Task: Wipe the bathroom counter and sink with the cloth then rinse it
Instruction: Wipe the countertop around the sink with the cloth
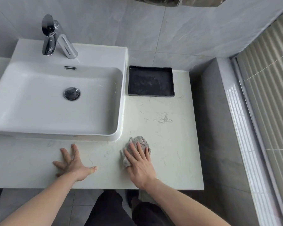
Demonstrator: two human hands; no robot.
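grey cloth sits on counter just right of sink's front corner, our right hand pressing it flat-fingered; left hand splayed, empty, in front of sink. risk: cloth bunches under palm, skipping spots nr black tray beside sink.

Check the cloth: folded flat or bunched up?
Bunched: the cloth sits crumpled on the counter under the flat right hand.

cloth: grey speckled | counter: white veined | sink: white | tray: black
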